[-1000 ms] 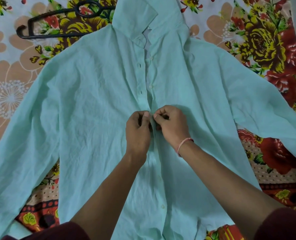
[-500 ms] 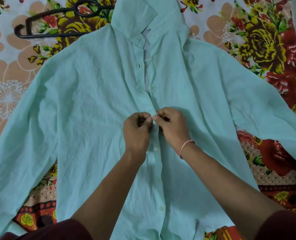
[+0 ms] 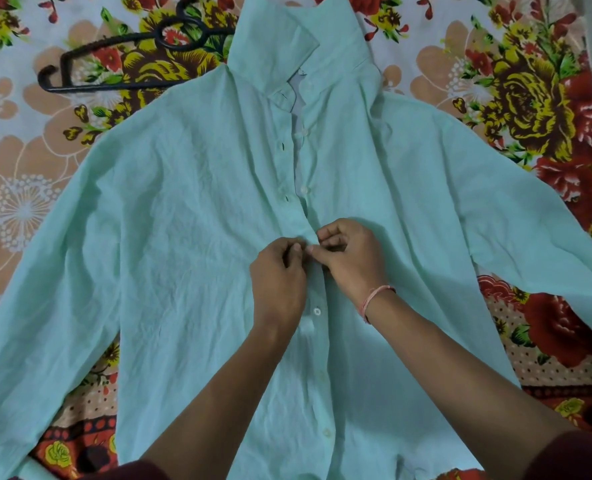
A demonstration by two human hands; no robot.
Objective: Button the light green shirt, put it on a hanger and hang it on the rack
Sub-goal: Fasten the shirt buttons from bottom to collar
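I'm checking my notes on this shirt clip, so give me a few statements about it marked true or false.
1. Both hands, left hand and right hand, pinch the light green shirt at its placket. True.
2. The hanger is inside the shirt. False: it lies on the floral bedsheet, beside the collar.
3. The top buttons are fastened. False: the placket gapes below the collar.
4. A thread band circles the right wrist. True.

Your left hand (image 3: 278,282) and right hand (image 3: 351,259) pinch the placket of the light green cotton shirt (image 3: 183,237), spread flat on the floral bedsheet (image 3: 530,91). The black plastic hanger (image 3: 114,64) lies beside its collar.
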